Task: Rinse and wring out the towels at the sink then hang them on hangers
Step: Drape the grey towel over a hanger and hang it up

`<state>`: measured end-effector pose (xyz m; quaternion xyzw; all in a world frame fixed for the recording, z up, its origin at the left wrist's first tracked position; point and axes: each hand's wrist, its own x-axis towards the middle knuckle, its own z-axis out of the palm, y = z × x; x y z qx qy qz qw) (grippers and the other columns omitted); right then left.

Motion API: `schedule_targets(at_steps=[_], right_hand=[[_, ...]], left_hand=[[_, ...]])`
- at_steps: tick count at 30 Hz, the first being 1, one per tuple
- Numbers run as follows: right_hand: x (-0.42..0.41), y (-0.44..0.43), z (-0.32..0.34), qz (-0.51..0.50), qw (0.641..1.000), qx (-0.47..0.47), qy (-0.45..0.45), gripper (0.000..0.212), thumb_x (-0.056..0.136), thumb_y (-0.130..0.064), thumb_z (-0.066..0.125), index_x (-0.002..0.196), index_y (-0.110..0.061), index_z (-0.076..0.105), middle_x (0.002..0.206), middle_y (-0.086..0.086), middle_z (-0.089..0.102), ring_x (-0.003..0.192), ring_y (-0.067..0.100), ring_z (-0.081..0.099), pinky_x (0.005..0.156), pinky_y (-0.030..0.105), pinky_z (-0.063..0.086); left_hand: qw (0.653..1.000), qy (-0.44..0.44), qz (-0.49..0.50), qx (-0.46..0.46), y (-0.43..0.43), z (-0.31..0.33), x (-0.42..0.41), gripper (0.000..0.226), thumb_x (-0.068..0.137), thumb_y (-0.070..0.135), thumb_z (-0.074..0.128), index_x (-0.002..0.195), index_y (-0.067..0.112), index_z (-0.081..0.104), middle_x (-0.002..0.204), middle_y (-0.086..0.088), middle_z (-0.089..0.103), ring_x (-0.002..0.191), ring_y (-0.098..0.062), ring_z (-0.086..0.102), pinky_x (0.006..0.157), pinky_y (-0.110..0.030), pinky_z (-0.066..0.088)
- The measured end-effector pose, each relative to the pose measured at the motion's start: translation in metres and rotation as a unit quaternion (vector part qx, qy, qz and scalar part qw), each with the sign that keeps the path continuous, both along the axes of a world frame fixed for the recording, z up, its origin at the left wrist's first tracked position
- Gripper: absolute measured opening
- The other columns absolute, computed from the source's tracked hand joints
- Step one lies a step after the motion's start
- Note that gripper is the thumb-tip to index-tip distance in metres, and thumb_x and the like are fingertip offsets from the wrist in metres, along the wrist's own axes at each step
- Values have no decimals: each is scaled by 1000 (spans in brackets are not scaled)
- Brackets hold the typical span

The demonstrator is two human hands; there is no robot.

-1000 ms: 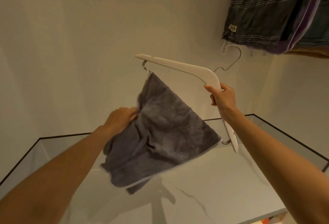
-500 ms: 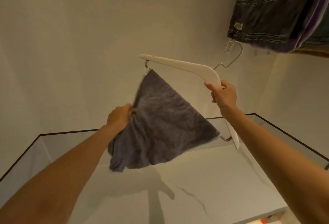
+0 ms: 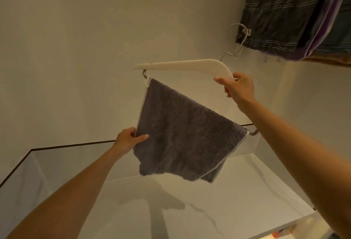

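Now my right hand (image 3: pixel 240 90) clasps the white hanger (image 3: pixel 182 65) at two o'clock, steadying it; my left hand (image 3: pixel 129 138) pinches the grey towel (image 3: pixel 186 130), draped on its bar, at eight o'clock to flatten it.

Towel (image 3: pixel 186 136) over hanger (image 3: pixel 182 66) bar.

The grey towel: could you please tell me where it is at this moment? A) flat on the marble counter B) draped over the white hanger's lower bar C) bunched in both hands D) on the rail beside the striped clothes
B: the grey towel hangs over the bar of the white hanger, which the right hand holds up while the left hand pinches the towel's edge.
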<state>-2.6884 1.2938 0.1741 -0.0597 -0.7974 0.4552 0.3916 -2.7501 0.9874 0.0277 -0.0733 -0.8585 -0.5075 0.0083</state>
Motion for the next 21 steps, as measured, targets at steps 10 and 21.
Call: schedule_targets(at_steps=[10, 21], right_hand=[[9, -3, 57, 18, 998, 54, 2, 36, 79, -31, 72, 101, -6, 58, 76, 6, 60, 56, 12, 55, 51, 22, 47], [5, 9, 110, -102, 981, 159, 55, 42, 77, -31, 74, 102, -6, 52, 95, 8, 58, 67, 14, 58, 47, 14, 46]], left_hand=[[995, -8, -17, -102, 28, 37, -22, 49, 85, 22, 65, 122, 0, 44, 120, -15, 53, 107, -29, 53, 80, -30, 40], [951, 146, -14, 274, 104, 183, -50, 32, 99, 33, 36, 112, 7, 50, 95, -3, 49, 89, -17, 45, 74, -28, 36]])
